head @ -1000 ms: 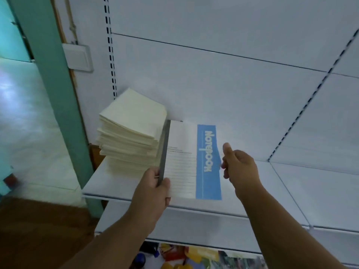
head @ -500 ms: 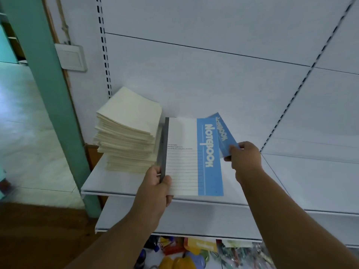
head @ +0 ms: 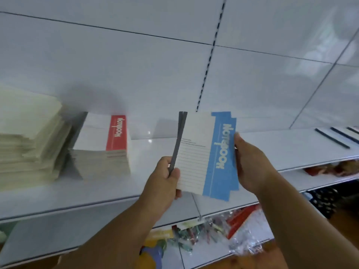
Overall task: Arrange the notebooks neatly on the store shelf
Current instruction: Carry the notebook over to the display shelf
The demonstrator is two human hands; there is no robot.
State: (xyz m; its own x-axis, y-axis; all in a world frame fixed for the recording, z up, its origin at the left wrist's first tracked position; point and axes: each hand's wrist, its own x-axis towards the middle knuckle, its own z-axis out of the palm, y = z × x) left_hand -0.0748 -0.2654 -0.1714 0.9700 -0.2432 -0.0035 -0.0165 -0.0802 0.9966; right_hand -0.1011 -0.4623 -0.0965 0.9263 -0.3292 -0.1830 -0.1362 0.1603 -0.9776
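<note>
I hold a few blue-striped notebooks (head: 206, 152) together in front of the white shelf (head: 151, 144), lifted off it and slightly fanned at the right edge. My left hand (head: 163, 181) grips their grey spine near the lower left corner. My right hand (head: 250, 162) holds the blue right edge. On the shelf to the left lies a stack of red-striped notebooks (head: 104, 144). Further left stands a taller, uneven pile of cream notebooks (head: 29, 136), partly cut off by the frame.
Dark-edged notebooks (head: 338, 136) lie at the shelf's far right. A lower shelf (head: 209, 247) carries plastic-wrapped colourful items. The white slotted back panel (head: 174, 78) rises behind everything.
The view has swung right, bringing a red-striped stack into sight. The blue notebook my right hand picked up now sits with the one in my left, and both hands hold them off the shelf.
</note>
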